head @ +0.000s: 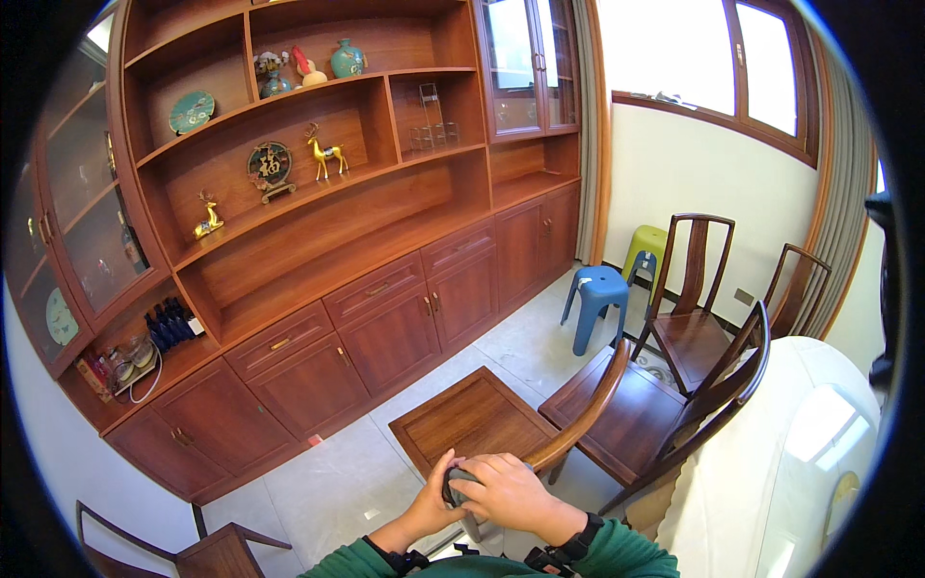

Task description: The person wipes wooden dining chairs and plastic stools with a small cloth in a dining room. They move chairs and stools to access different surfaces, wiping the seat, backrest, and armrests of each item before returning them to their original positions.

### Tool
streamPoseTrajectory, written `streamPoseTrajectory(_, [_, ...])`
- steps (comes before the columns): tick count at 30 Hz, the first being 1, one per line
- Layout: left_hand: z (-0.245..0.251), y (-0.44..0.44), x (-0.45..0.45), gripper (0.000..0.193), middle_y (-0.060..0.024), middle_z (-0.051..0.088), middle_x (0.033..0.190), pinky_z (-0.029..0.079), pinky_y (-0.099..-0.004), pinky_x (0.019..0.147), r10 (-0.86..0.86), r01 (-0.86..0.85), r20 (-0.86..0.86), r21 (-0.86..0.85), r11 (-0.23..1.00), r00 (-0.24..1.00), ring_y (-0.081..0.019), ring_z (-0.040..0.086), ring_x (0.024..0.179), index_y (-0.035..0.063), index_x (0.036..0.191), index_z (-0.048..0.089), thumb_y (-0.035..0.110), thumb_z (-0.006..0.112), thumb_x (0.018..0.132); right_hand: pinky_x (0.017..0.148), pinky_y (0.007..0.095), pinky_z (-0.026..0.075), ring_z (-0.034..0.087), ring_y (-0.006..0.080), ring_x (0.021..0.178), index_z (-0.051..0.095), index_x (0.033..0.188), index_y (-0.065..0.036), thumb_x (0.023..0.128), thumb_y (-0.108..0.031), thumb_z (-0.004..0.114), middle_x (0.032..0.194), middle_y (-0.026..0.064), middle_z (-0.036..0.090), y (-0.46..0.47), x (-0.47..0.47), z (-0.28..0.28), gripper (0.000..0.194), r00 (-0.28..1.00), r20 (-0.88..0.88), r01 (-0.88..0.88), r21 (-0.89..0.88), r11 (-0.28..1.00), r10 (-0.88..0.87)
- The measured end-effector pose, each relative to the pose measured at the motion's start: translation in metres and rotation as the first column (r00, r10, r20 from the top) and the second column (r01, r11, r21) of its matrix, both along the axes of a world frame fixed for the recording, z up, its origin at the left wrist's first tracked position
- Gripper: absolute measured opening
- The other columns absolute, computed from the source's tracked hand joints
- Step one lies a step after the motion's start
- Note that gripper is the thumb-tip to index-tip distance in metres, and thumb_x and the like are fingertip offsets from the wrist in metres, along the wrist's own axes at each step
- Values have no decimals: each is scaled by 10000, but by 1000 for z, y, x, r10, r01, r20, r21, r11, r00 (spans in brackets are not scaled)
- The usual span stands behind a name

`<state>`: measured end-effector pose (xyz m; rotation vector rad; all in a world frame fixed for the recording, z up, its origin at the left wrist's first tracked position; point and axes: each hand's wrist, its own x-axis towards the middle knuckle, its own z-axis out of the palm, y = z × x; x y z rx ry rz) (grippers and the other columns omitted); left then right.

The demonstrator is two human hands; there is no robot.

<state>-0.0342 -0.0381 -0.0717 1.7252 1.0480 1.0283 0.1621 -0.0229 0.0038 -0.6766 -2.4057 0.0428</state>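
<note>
Close to my body, both hands are wrapped around a small dark object (pixel 455 493), mostly covered by my fingers, so I cannot tell what it is. My left hand (pixel 432 502) grips it from the left side with the thumb up. From the right and above, my right hand (pixel 509 495) lies over it with bent fingers. Just beyond the hands is a wooden chair seat (pixel 477 415), and its curved back rail (pixel 589 419) passes beside my right hand. Dark bands circle both wrists below green sleeves.
A large wooden cabinet (pixel 405 311) lines the wall, with ornaments such as a golden deer figurine (pixel 327 153). More wooden chairs (pixel 614 412) stand right, beside a covered table (pixel 730 498). A blue stool (pixel 601 289) and green stool (pixel 648 238) stand near the window wall. Another chair (pixel 217 553) is lower left.
</note>
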Motion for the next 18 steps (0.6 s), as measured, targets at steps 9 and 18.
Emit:
streamPoseTrajectory(9, [-47, -4, -24, 592, -253, 511, 1338, 407, -409, 1052, -164, 74, -487, -199, 977, 858, -363, 500, 1250, -9, 1331, 473, 153, 703, 810, 869, 374, 449, 572, 259, 1067, 645, 1106, -143, 798, -208, 604, 1095, 83, 598, -6, -19, -3, 318, 995, 103, -11, 108, 994, 0])
streamPoseTrajectory(18, [-99, -11, -44, 430, -260, 600, 1218, 463, -457, 964, -151, 77, -512, -163, 984, 845, -399, 566, 1150, 2, 1240, 558, 187, 650, 863, 780, 338, 425, 569, 219, 918, 633, 874, -134, 769, -214, 591, 972, 40, 588, -3, -50, -14, 139, 983, 164, -107, 163, 981, 80])
